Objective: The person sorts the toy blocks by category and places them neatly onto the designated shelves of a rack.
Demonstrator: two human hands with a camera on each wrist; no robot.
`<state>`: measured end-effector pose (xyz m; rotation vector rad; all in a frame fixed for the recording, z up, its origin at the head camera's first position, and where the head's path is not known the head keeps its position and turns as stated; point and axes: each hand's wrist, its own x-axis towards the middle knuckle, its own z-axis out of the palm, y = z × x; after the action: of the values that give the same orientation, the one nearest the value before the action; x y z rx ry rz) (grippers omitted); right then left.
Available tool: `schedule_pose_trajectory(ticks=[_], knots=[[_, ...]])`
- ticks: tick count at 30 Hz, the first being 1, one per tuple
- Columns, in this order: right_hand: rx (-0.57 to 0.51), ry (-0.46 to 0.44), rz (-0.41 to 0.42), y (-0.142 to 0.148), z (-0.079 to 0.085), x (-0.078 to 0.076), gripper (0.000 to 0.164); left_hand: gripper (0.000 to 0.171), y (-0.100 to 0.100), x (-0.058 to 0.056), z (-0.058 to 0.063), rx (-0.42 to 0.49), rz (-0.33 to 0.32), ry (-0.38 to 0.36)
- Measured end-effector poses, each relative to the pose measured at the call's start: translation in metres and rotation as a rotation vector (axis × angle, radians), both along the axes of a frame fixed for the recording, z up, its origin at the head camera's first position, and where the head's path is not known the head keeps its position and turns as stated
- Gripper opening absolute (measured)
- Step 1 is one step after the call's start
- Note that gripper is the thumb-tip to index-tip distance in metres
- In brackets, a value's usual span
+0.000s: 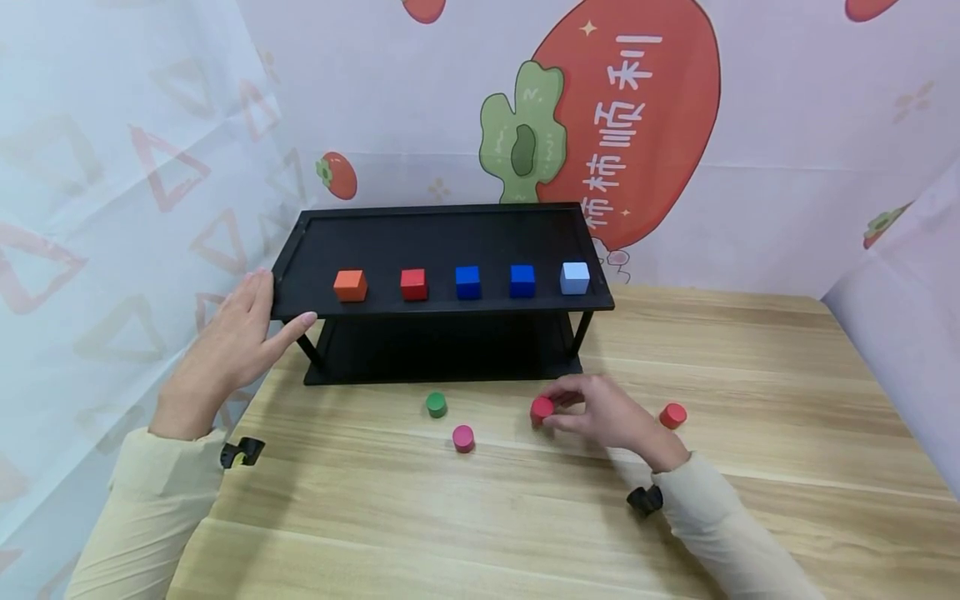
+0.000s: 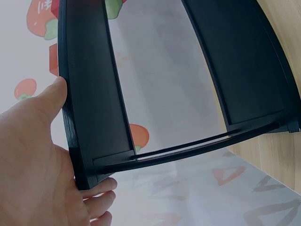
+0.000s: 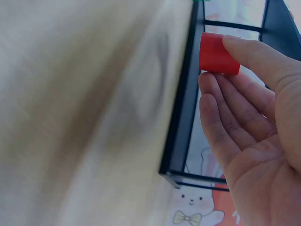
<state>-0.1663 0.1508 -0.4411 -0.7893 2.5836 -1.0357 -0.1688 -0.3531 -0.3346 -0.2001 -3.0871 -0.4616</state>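
Observation:
My left hand (image 1: 228, 337) holds the left front corner of a black two-tier shelf (image 1: 442, 237). In the left wrist view its thumb lies on the front edge and the fingertips show past the corner. Between thumb and fingers, my right hand (image 1: 607, 415) pinches a red cylinder (image 3: 215, 52), in front of the shelf's right part. Along the top tier's front stand an orange cube (image 1: 350, 286), a red cube (image 1: 414, 285), two blue cubes (image 1: 468, 283) and a light blue cube (image 1: 575, 279).
On the wooden table (image 1: 420, 517), a green cylinder (image 1: 437, 405) and a pink cylinder (image 1: 463, 438) stand left of the right hand. Another red cylinder (image 1: 672, 416) is beyond the right wrist. Printed cloth (image 1: 787, 208) hangs behind and at both sides.

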Motion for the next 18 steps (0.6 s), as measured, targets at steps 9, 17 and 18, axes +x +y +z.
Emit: schedule_pose_trajectory(ticks=[9,17,18], knots=[[-0.050,0.104,-0.119,0.000,0.016,-0.024,0.030,0.103,0.000,-0.002,0.003,-0.014,0.005,-0.018],[-0.062,0.124,-0.299,-0.017,0.012,-0.041,0.030,0.103,0.000,0.000,0.004,-0.018,0.011,-0.041],[-0.062,0.117,-0.318,-0.019,0.011,-0.042,0.030,0.103,0.000,0.000,0.004,-0.016,0.012,-0.043]])
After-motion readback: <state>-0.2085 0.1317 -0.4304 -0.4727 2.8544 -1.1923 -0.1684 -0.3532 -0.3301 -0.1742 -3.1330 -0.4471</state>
